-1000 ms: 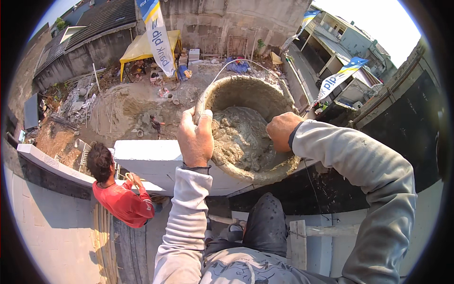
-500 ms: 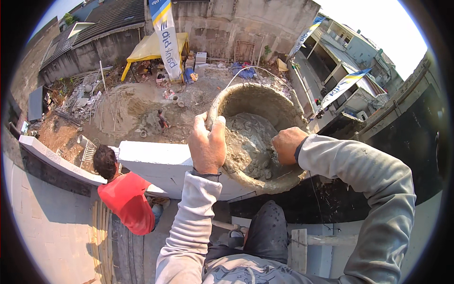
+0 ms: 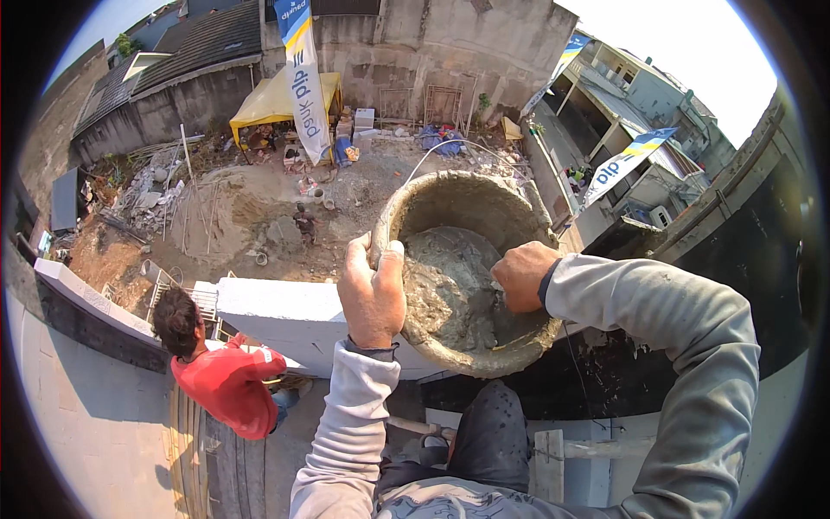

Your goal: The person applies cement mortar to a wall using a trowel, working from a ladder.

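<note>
A mortar-crusted bucket [image 3: 467, 197] tilts toward me, its mouth facing up and its thin wire handle [image 3: 460, 142] swung to the far side. Wet grey mortar [image 3: 441, 272] lies inside. My left hand [image 3: 373, 298] clasps the left rim, thumb at the edge. Over the right part of the mortar, my right hand [image 3: 526, 275] is closed in a fist inside the bucket; whatever it grips is hidden below the knuckles. Left of the bucket runs a white block wall [image 3: 277, 304], whose top sits close to my left wrist.
A co-worker in a red shirt [image 3: 226, 389] stands at the lower left by the wall. Beyond the wall is a long drop to a yard with a sand pile [image 3: 220, 208] and a yellow canopy [image 3: 268, 102]. A wooden piece [image 3: 549, 463] is near my legs.
The bucket has dropped a little nearer to me, its mouth slightly more toward me. Both hands have shifted slightly left. The co-worker has moved left and turned, an arm now showing.
</note>
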Demonstrator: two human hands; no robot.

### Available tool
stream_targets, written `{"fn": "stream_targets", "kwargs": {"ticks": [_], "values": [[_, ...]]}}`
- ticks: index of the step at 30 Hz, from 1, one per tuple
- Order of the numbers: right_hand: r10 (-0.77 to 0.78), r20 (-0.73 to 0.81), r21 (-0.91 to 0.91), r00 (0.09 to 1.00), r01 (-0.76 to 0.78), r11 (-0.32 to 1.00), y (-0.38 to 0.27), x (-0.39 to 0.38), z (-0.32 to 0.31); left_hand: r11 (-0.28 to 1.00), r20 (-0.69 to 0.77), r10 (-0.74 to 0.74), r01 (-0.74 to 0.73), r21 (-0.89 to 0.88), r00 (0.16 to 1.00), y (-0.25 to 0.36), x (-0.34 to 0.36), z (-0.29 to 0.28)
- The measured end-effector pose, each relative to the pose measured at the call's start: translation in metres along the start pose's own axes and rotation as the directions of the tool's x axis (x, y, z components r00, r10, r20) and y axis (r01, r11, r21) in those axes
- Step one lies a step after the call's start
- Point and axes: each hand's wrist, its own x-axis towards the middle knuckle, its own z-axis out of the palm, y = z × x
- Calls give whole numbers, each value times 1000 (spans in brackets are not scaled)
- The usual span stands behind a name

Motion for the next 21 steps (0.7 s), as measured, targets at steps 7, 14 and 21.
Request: {"fn": "stream_targets", "kwargs": {"ticks": [7,14,21], "values": [[-73,-51,150,996,80,985,10,-22,0,996,36,-68,70,-55,997,4,-2,-2],[-48,-72,225,996,64,972,32,-35,7,1000,26,-12,12,-19,1000,-3,5,0],[-52,-156,355,986,106,929,29,-50,7,998,51,-52,53,-25,997,4,4,-3]]}}
